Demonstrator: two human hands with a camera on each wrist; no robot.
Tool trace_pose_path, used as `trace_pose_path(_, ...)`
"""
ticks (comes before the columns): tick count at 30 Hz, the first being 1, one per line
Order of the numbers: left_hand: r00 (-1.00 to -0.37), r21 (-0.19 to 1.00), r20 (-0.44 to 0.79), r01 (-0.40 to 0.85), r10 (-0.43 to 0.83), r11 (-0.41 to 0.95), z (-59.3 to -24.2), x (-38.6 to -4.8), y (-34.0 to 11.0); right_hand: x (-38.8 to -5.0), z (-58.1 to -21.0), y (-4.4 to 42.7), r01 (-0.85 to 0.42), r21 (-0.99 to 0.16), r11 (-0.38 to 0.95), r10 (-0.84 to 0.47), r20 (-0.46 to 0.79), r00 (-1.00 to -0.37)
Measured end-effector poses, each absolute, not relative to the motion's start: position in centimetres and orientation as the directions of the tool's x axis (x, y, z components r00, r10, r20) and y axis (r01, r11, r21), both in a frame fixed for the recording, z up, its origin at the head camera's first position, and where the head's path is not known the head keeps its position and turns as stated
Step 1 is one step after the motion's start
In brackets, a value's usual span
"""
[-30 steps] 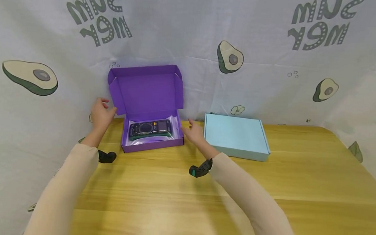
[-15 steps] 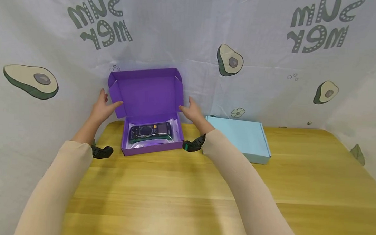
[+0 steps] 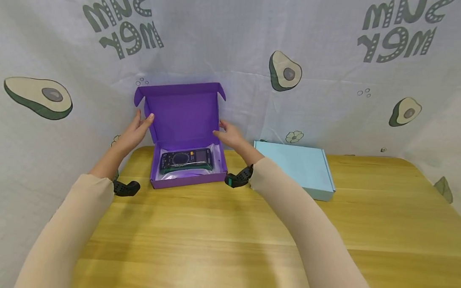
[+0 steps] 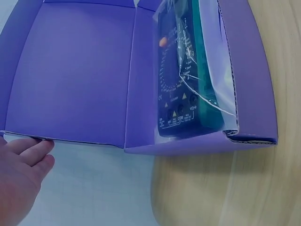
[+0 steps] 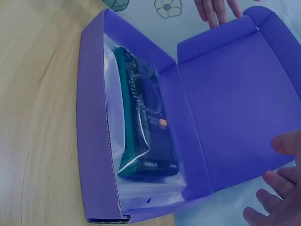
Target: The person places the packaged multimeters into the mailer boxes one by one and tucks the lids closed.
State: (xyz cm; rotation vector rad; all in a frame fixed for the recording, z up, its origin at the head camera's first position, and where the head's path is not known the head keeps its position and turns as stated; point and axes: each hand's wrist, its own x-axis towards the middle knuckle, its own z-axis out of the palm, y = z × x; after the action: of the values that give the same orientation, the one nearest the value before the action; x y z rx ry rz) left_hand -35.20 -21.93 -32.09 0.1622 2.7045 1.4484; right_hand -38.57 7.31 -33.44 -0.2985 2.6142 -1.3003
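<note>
An open purple cardboard box [image 3: 188,179] stands on the table, its lid [image 3: 182,117] raised against the backdrop. Inside lies a dark multimeter with green sides [image 3: 186,159], in clear plastic wrap [image 4: 216,70]. My left hand [image 3: 134,132] is at the lid's left side; its fingers touch the lid's edge in the left wrist view. My right hand [image 3: 230,135] is at the lid's right side, fingers spread. Its thumb [image 5: 287,142] overlaps the lid's inner face in the right wrist view; whether it touches is unclear.
A closed light blue box [image 3: 294,163] sits right of the purple one, partly behind my right forearm. The wooden table [image 3: 197,227] extends toward me and to the right. A white patterned cloth [image 3: 240,89] hangs behind the table. Both wrists wear black straps.
Both hands have risen from beside the box to the lid's sides. The lid's side flaps have turned inward, and the right hand has closed in on the lid.
</note>
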Motion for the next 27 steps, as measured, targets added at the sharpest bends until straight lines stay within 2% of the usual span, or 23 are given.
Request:
trace_pose_path(11,-0.978,0.884,0.055,0.142,0.203,0.446,-32.3,-34.3,-22.8,-38.0,-34.6,8.4,-0.062,-0.890,0.451,-0.290,-0.081,-0.954)
trace_pose_path(18,-0.963,0.935,0.004,0.099,0.270,0.340,-32.4,-33.0,-23.4,-37.0,-36.2,9.4,-0.100,-0.908,0.408,-0.336,-0.047,-0.941)
trace_pose_path(22,-0.949,0.941,-0.016,0.092,0.315,0.327,-32.5,-32.3,-23.6,-36.4,-37.0,9.7,-0.121,-0.907,0.404,-0.346,-0.030,-0.938)
trace_pose_path(27,-0.949,0.935,-0.057,0.058,0.310,0.351,-32.5,-31.4,-23.6,-35.8,-37.5,9.9,-0.095,-0.916,0.390,-0.318,-0.037,-0.947)
